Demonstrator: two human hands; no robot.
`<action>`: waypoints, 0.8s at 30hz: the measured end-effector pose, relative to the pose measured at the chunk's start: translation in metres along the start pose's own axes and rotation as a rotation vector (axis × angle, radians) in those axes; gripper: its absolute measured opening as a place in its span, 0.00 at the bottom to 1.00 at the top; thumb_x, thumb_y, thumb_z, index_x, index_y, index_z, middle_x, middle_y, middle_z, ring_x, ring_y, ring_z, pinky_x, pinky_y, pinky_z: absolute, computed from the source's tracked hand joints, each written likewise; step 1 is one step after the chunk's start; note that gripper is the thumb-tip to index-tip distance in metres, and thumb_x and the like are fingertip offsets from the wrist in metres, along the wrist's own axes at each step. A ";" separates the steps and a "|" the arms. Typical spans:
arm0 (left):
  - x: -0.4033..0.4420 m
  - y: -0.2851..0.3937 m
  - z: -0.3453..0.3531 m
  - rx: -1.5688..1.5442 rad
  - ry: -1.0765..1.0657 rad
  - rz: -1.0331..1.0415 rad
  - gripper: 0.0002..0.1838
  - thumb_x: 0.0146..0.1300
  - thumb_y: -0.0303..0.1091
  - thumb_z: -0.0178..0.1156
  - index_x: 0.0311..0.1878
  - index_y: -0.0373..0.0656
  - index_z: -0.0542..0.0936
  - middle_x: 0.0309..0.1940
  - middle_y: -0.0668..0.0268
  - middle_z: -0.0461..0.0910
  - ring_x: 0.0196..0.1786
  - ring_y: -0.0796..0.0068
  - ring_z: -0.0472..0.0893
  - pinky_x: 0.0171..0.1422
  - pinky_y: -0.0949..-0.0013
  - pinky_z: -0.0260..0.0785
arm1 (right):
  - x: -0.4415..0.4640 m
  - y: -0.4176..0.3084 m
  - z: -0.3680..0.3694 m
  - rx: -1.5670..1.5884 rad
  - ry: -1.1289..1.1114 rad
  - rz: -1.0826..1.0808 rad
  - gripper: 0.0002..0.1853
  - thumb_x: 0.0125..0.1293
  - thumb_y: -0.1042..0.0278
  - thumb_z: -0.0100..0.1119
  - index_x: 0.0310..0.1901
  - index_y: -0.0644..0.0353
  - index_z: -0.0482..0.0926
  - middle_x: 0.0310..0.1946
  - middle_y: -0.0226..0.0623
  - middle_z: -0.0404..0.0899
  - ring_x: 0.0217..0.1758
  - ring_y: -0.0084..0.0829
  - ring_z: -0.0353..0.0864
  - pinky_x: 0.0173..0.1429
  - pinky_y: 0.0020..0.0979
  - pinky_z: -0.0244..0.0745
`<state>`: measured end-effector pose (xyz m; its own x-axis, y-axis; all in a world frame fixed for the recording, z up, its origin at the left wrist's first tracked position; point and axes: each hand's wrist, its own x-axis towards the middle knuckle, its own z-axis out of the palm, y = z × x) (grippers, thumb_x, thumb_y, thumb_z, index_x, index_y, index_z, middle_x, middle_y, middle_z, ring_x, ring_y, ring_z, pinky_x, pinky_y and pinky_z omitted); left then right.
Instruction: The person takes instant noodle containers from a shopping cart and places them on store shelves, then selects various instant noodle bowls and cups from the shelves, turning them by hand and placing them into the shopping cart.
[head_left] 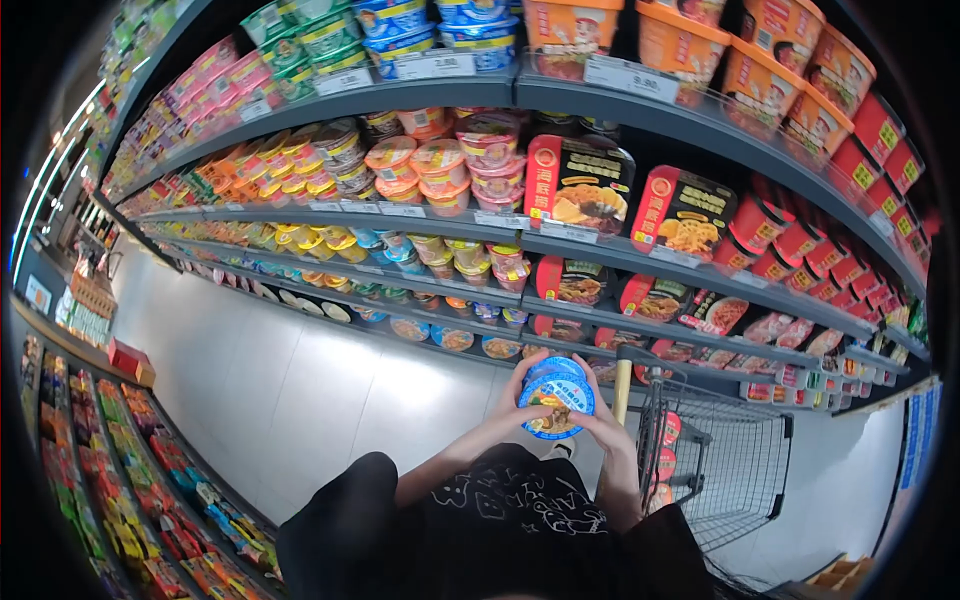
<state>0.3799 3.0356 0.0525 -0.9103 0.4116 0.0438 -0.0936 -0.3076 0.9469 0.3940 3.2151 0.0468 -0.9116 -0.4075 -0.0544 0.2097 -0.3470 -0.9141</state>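
Observation:
Held in front of my body is a blue instant noodle bowl point(566, 391), its round printed lid turned up toward me. A second blue rim shows just behind it, and I cannot tell whether that is another bowl stacked with it. My left hand point(522, 402) grips its left side, with the thumb lying across the lid. Around the right side, my right hand point(600, 424) is closed on the same bowl, its thumb at the lower edge of the lid.
A wire shopping cart point(745, 455) with red-lidded packages inside stands at my right, its handle point(622, 388) close to my right hand. Ahead, long shelves point(400, 212) carry instant noodle cups, bowls and boxes point(581, 190). A rack of colourful packets point(130, 490) lines the left.

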 end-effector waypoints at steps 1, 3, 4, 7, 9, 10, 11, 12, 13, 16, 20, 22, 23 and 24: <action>0.002 0.004 0.004 0.031 -0.024 0.034 0.42 0.43 0.26 0.63 0.64 0.44 0.54 0.61 0.61 0.55 0.64 0.68 0.57 0.66 0.68 0.49 | -0.003 -0.003 -0.001 -0.040 0.007 -0.036 0.47 0.46 0.66 0.64 0.65 0.55 0.44 0.62 0.39 0.49 0.66 0.31 0.49 0.66 0.30 0.45; 0.009 0.015 0.017 0.080 -0.107 0.028 0.45 0.44 0.27 0.65 0.65 0.42 0.50 0.66 0.60 0.46 0.67 0.68 0.50 0.68 0.67 0.44 | -0.016 -0.019 0.002 -0.020 0.077 -0.088 0.48 0.43 0.67 0.65 0.65 0.56 0.45 0.61 0.39 0.50 0.65 0.30 0.49 0.66 0.30 0.45; 0.013 0.023 0.029 0.078 -0.152 -0.018 0.45 0.44 0.27 0.65 0.65 0.42 0.50 0.66 0.60 0.46 0.67 0.68 0.50 0.68 0.67 0.44 | -0.023 -0.020 -0.001 -0.004 0.131 -0.175 0.49 0.42 0.65 0.66 0.64 0.59 0.47 0.61 0.39 0.50 0.65 0.31 0.49 0.66 0.30 0.45; 0.034 0.020 0.067 0.022 -0.338 0.062 0.44 0.47 0.35 0.63 0.65 0.41 0.49 0.67 0.58 0.41 0.69 0.66 0.43 0.69 0.66 0.37 | -0.060 -0.035 -0.021 0.092 0.296 -0.276 0.51 0.38 0.60 0.69 0.64 0.61 0.48 0.61 0.39 0.53 0.65 0.32 0.52 0.65 0.31 0.49; 0.050 0.003 0.097 0.069 -0.473 0.066 0.43 0.50 0.43 0.60 0.65 0.40 0.49 0.67 0.56 0.39 0.70 0.65 0.40 0.70 0.65 0.33 | -0.093 -0.042 -0.039 0.194 0.422 -0.311 0.53 0.36 0.57 0.70 0.63 0.61 0.50 0.60 0.39 0.56 0.62 0.32 0.58 0.63 0.31 0.55; 0.058 -0.004 0.115 0.150 -0.507 0.051 0.42 0.50 0.42 0.61 0.64 0.40 0.51 0.66 0.55 0.41 0.69 0.64 0.43 0.69 0.65 0.36 | -0.111 -0.041 -0.049 0.228 0.516 -0.333 0.52 0.36 0.56 0.71 0.63 0.60 0.51 0.59 0.40 0.58 0.61 0.32 0.61 0.63 0.31 0.57; 0.068 -0.019 0.134 0.180 -0.564 0.013 0.41 0.50 0.42 0.61 0.63 0.39 0.52 0.65 0.55 0.44 0.68 0.63 0.45 0.69 0.65 0.39 | -0.129 -0.048 -0.055 0.263 0.630 -0.333 0.50 0.37 0.58 0.70 0.62 0.62 0.53 0.57 0.41 0.60 0.60 0.33 0.62 0.63 0.32 0.58; 0.079 -0.036 0.154 0.212 -0.619 -0.020 0.41 0.50 0.43 0.61 0.63 0.39 0.53 0.64 0.55 0.46 0.68 0.63 0.48 0.68 0.65 0.41 | -0.149 -0.040 -0.070 0.334 0.728 -0.313 0.46 0.39 0.60 0.69 0.60 0.63 0.55 0.56 0.41 0.63 0.58 0.33 0.64 0.62 0.33 0.59; 0.093 -0.055 0.173 0.281 -0.700 -0.048 0.40 0.50 0.44 0.61 0.62 0.38 0.54 0.63 0.55 0.49 0.66 0.63 0.51 0.67 0.66 0.44 | -0.169 -0.032 -0.086 0.406 0.828 -0.297 0.42 0.41 0.62 0.67 0.59 0.65 0.57 0.54 0.42 0.65 0.57 0.34 0.66 0.62 0.33 0.60; 0.141 -0.112 0.246 0.378 -0.950 -0.236 0.40 0.50 0.48 0.62 0.60 0.35 0.57 0.57 0.54 0.58 0.62 0.64 0.59 0.64 0.67 0.52 | -0.226 0.009 -0.159 0.668 0.929 -0.342 0.29 0.50 0.69 0.59 0.54 0.68 0.62 0.51 0.42 0.69 0.54 0.35 0.70 0.61 0.35 0.63; 0.165 -0.185 0.312 0.686 -1.032 -0.223 0.35 0.56 0.48 0.55 0.60 0.36 0.58 0.59 0.51 0.60 0.63 0.64 0.59 0.64 0.65 0.52 | -0.277 0.049 -0.252 0.720 1.083 -0.544 0.27 0.53 0.69 0.55 0.55 0.67 0.62 0.52 0.43 0.69 0.55 0.37 0.68 0.60 0.41 0.62; 0.160 -0.214 0.310 0.737 -1.026 -0.181 0.35 0.55 0.47 0.56 0.60 0.37 0.58 0.57 0.48 0.62 0.61 0.58 0.62 0.63 0.64 0.54 | -0.299 0.081 -0.303 0.737 1.171 -0.463 0.27 0.52 0.68 0.56 0.55 0.67 0.62 0.52 0.43 0.68 0.55 0.37 0.68 0.60 0.40 0.61; 0.152 -0.222 0.301 0.881 -1.159 -0.141 0.36 0.53 0.47 0.57 0.60 0.37 0.58 0.56 0.48 0.63 0.60 0.56 0.64 0.62 0.64 0.56 | -0.305 0.097 -0.322 0.704 1.207 -0.433 0.28 0.53 0.66 0.56 0.55 0.65 0.62 0.51 0.43 0.69 0.54 0.37 0.69 0.59 0.42 0.63; 0.142 -0.227 0.293 1.028 -1.298 -0.099 0.37 0.51 0.47 0.58 0.60 0.37 0.58 0.55 0.48 0.64 0.59 0.54 0.65 0.61 0.64 0.57 | -0.306 0.115 -0.340 0.718 1.202 -0.421 0.28 0.53 0.66 0.56 0.55 0.65 0.62 0.51 0.43 0.69 0.54 0.37 0.69 0.59 0.42 0.63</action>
<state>0.3899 3.4153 -0.0624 0.0524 0.9508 -0.3054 0.6413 0.2023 0.7402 0.5770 3.5875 -0.1781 -0.6128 0.6396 -0.4641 -0.3418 -0.7441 -0.5740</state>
